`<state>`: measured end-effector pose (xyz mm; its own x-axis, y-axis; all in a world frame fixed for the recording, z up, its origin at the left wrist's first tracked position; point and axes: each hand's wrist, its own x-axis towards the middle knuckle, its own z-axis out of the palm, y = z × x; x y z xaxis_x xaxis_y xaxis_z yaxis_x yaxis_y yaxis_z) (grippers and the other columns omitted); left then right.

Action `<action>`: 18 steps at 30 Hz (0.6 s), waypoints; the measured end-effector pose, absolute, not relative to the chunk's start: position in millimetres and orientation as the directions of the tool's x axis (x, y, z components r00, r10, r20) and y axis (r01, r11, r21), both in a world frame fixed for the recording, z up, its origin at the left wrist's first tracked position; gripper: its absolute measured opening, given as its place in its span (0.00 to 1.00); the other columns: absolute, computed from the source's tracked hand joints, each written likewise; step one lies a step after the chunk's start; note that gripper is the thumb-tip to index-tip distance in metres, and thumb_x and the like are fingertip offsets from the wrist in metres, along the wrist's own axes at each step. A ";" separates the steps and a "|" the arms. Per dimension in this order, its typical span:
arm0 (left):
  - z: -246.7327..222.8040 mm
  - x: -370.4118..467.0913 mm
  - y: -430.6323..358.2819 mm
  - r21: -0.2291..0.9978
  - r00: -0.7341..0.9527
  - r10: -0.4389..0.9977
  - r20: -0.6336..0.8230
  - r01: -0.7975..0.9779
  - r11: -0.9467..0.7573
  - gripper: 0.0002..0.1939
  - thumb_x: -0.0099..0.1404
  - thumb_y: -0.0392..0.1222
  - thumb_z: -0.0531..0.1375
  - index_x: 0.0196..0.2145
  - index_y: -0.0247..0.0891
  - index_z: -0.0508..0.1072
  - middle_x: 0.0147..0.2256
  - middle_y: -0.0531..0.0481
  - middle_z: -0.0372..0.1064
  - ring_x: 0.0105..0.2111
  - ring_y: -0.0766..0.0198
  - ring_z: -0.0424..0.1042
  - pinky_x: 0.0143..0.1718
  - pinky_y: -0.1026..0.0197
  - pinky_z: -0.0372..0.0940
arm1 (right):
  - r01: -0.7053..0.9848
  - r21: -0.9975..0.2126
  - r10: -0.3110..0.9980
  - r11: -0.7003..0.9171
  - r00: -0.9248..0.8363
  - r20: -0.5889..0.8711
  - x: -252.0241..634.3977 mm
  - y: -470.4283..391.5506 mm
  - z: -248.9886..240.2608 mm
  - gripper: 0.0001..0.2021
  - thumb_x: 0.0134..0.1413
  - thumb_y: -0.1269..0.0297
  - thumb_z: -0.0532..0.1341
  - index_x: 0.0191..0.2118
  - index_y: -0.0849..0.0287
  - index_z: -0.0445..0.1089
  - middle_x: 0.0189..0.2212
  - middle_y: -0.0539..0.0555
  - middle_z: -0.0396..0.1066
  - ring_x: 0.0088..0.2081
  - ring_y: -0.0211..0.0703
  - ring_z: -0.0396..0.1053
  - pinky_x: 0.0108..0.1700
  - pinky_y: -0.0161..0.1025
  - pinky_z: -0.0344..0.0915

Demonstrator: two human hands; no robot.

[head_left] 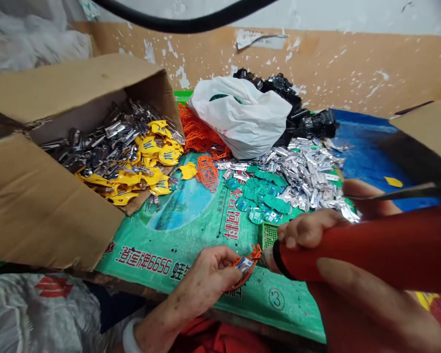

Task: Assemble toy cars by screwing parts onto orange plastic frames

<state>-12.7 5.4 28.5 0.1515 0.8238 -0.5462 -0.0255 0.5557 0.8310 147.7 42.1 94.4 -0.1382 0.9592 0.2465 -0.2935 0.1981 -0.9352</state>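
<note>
My left hand [206,274] pinches an orange plastic lattice piece [256,253] with a small silvery part [244,265] lying in it. My right hand [378,314] is wrapped round the body of a red power screwdriver [353,245], close to the camera and partly blurred. The driver's tip meets the end of the orange piece. Just behind the tip sits a small green basket [268,235], partly hidden by my right fingers. Further back lie a pile of green plastic pieces [259,191] and a heap of silvery parts [301,171].
At left, a cardboard box [40,196] lies open with yellow pieces [147,171] and dark shiny parts spilling out. A white plastic bag [242,117] rests beside orange lattice pieces [196,130]. Black parts [312,122] are piled by the wall. Another box [426,132] stands at right.
</note>
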 end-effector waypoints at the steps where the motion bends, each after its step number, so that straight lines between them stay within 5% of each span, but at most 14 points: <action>1: 28.8 -12.7 5.2 0.832 0.149 0.826 -0.544 -0.030 0.554 0.08 0.52 0.42 0.63 0.28 0.34 0.71 0.21 0.57 0.63 0.22 0.70 0.57 0.25 0.64 0.50 | -0.293 -0.935 0.957 0.202 -0.144 0.252 145.7 41.9 92.3 0.27 0.46 0.60 0.69 0.54 0.39 0.63 0.27 0.49 0.67 0.30 0.45 0.68 0.32 0.47 0.73; 18: 35.6 -14.5 7.9 0.823 0.137 0.823 -0.551 -0.075 0.563 0.08 0.45 0.43 0.60 0.23 0.36 0.69 0.17 0.59 0.60 0.19 0.71 0.53 0.24 0.64 0.48 | -0.272 -0.948 0.936 0.168 -0.256 0.240 142.6 43.7 76.0 0.32 0.47 0.66 0.67 0.58 0.38 0.58 0.30 0.49 0.68 0.33 0.45 0.69 0.40 0.50 0.70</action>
